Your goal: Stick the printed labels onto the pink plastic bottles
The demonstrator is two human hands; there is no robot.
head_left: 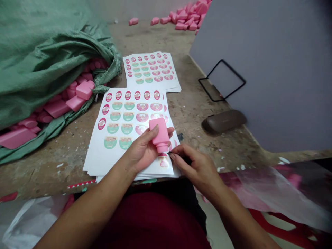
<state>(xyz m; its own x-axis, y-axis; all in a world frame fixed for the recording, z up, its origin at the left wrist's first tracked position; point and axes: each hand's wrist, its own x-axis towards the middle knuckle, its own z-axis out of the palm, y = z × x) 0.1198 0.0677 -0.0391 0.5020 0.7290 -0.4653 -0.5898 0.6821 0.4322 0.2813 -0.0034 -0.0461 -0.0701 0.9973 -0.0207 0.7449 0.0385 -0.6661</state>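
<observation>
My left hand is closed round a small pink plastic bottle, its neck tilted toward me. The bottle is above a stack of sticker sheets printed with round and oval pink and green labels. Just right of the bottle neck, my right hand has thumb and forefinger pinched together near the sheet's lower right corner. A tiny dark tip shows at those fingertips, too small to name. Behind lies a second stack of sticker sheets.
On the left, a green woven sack spills pink bottles. More pink bottles are heaped at the back. To the right are a grey panel, a black wire stand and a brown glasses case.
</observation>
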